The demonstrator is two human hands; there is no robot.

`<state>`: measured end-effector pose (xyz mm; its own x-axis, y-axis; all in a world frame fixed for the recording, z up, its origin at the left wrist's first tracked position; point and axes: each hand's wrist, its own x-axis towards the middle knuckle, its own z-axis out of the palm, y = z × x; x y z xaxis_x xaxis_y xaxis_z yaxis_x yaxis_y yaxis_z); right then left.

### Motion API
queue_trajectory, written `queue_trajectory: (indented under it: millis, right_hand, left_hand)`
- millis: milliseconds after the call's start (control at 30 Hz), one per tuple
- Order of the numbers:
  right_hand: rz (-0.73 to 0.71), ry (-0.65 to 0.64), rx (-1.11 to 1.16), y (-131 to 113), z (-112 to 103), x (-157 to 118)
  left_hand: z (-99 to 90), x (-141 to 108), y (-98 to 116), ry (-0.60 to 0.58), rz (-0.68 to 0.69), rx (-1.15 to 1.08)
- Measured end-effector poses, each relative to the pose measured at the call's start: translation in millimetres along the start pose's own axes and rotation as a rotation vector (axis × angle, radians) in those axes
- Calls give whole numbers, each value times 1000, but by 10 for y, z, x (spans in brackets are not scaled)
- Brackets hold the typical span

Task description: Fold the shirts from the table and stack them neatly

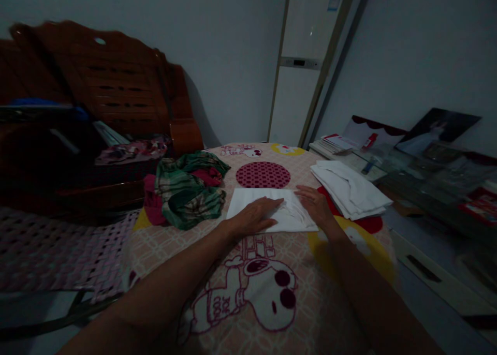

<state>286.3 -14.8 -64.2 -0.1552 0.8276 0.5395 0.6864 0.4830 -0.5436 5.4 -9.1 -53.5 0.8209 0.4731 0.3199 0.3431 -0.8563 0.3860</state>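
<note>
A folded white cloth (248, 195) lies flat in front of me on the round table, which has a patterned tablecloth (306, 293). Across its left and middle part rests my left hand (258, 213), palm down with the fingers stretched out to the right. My right hand (314, 204) touches the right side of the same cloth, its fingers extended toward the upper left. Small creases show in the fabric between the hands. Neither hand grips anything that I can see.
Left of the cloth sits a crumpled green plaid and red garment (190, 189). At the right edge is a stack of folded white fabric (349, 189). A glass-topped cabinet (419, 174) stands beyond it, a wooden chair (116, 86) at the back left, a woven seat (66, 246) nearer.
</note>
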Motion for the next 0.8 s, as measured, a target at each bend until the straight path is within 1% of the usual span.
queue_trajectory:
  millis: [67, 200, 300, 367, 400, 433, 500, 533, 567, 633, 700, 800]
  right_hand:
    - [-26, -24, -69, 85, 16, -9]
    - [-56, -111, -170, 214, 155, -57]
    - [-19, -92, -161, 263, 209, -73]
    - [52, -28, -129, 298, 176, -63]
    - [98, 20, -117, 322, 146, -53]
    - [146, 72, -113, 349, 114, -40]
    - [231, 157, -125, 404, 63, -10]
    - [259, 178, -138, 426, 52, 7]
    - [278, 181, -154, 440, 51, 25]
    - [297, 153, -201, 442, 76, 61]
    - [297, 97, -265, 414, 113, 95]
    - [289, 31, -329, 362, 141, 129]
  left_hand:
    - [-3, 16, 17, 7, 4, -3]
    - [24, 41, 52, 15, 33, 1]
    - [10, 42, 30, 75, 46, -45]
    - [-51, 38, -52, 187, 18, -81]
    - [-96, 33, -119, 266, -27, -85]
    - [-147, 23, -201, 352, -96, -74]
    - [-248, -13, -392, 481, -292, -14]
    - [-290, -37, -489, 490, -399, 27]
    - [-322, -62, -579, 457, -495, 63]
    - [-356, -107, -715, 343, -621, 124]
    - [-357, -128, -784, 268, -669, 173]
    - [-343, -113, -802, 259, -670, 230]
